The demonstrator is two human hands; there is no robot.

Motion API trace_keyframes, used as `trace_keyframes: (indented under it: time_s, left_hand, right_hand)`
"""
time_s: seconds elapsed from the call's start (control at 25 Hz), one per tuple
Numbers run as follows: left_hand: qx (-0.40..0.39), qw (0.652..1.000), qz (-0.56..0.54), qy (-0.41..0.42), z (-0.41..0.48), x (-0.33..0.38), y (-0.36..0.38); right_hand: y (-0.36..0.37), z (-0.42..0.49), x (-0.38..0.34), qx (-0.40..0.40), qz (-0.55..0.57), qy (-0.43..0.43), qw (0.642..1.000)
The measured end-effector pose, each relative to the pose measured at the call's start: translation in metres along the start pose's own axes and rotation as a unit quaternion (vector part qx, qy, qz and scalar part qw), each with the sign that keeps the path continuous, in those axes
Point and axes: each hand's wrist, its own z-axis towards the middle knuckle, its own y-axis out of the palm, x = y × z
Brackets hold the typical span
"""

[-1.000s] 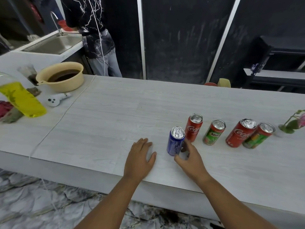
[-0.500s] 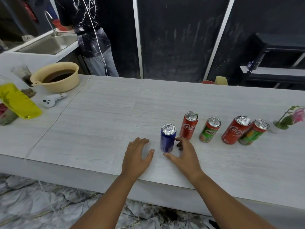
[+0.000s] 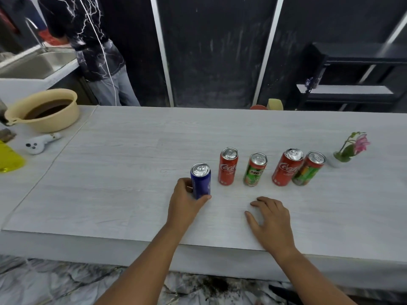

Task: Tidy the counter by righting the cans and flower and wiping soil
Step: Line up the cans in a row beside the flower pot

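While all 5 cans stand upright on the pale counter (image 3: 132, 164), the details run as follows.

Left hand (image 3: 184, 202): wrapped around the lower part of the blue can (image 3: 200, 181), thumb across its near side and fingers behind it, holding it.

Right hand (image 3: 272, 221): lies flat on the counter with fingers loosely spread, holding nothing, at about 4 o'clock from the blue can and well apart from it.

Blue can: upright, nearest the front edge, at 8 o'clock from the first red can (image 3: 228, 166).

Row of cans: from 9 o'clock to 3 o'clock stand the first red can, a green can (image 3: 255, 169), a second red can (image 3: 287, 167) and a green-and-orange can (image 3: 309, 168); the last 2 touch or nearly touch.

Flower (image 3: 352, 148): pink bloom on a green stem in a small white pot (image 3: 334, 161), upright, at 3 o'clock from the row, just beside the last can.

Soil: I cannot tell any on the counter around the cans.

Bowl (image 3: 44, 119): beige, with dark contents, at 10 o'clock on the far left of the counter.

Yellow object (image 3: 10, 158): at 9 o'clock, cut by the frame edge.

Second person (image 3: 92, 45): stands at 11 o'clock beside a metal sink (image 3: 33, 64).
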Motion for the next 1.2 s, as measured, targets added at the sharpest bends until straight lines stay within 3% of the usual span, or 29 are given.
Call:
trace_keyframes:
  time_s: [0.16, 0.44, 1.2]
  left_hand:
    - [-0.040, 0.999, -0.014, 0.003, 0.017, -0.006, -0.012]
    - [-0.001, 1.000, -0.029, 0.002, 0.033, -0.003, -0.001]
    - [-0.093, 0.995, -0.010, 0.017, 0.071, -0.010, -0.015]
  right_hand:
    - [-0.001, 0.000, 0.001, -0.001, 0.006, -0.007, 1.000]
    - [-0.004, 0.000, -0.001, -0.003, 0.006, 0.000, 1.000]
    - [-0.005, 0.000, -0.002, -0.014, 0.005, 0.012, 1.000]
